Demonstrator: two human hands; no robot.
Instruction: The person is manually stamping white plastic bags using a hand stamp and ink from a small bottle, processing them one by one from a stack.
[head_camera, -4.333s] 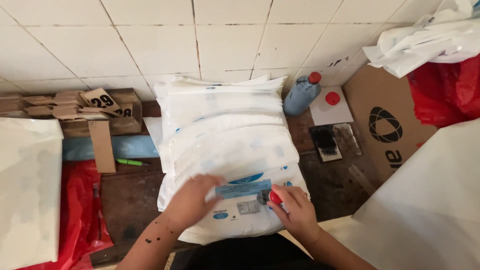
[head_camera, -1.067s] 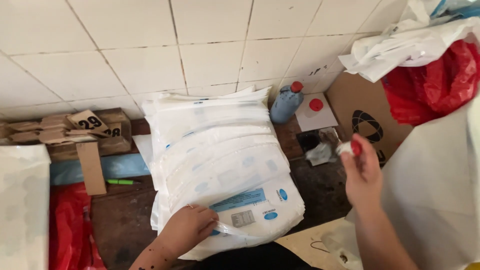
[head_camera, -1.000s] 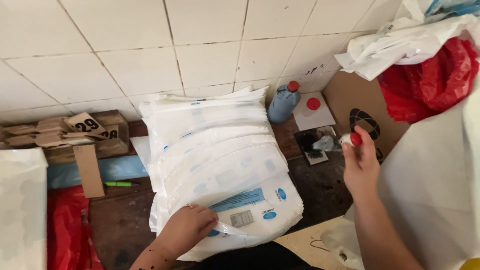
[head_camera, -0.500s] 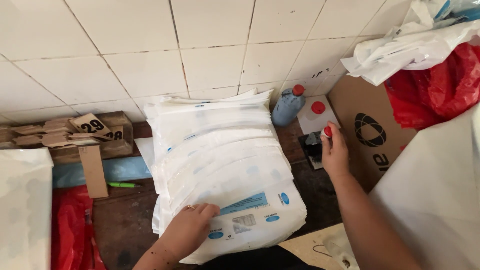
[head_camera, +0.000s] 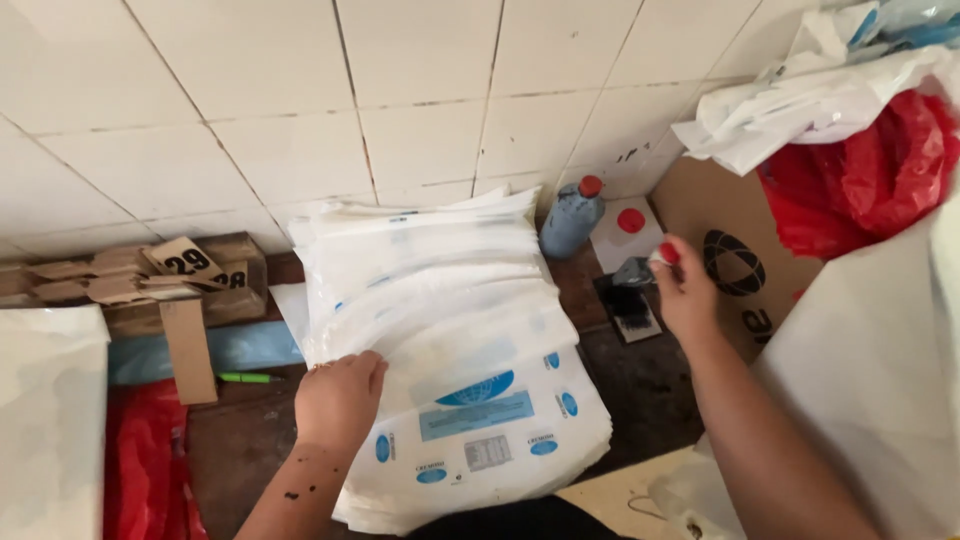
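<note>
A big pile of white plastic bags (head_camera: 440, 330) lies on the dark table (head_camera: 250, 420) by the tiled wall. The bags look thin, floppy and slippery, so an edge is best to grab. My left hand (head_camera: 338, 398) lies flat on them. My right hand (head_camera: 685, 290) pinches a small red-topped stamp (head_camera: 660, 256) above the black ink pad (head_camera: 630, 306).

stamp (head_camera: 648, 266) mostly hidden in right grip (head_camera: 685, 290)
</note>
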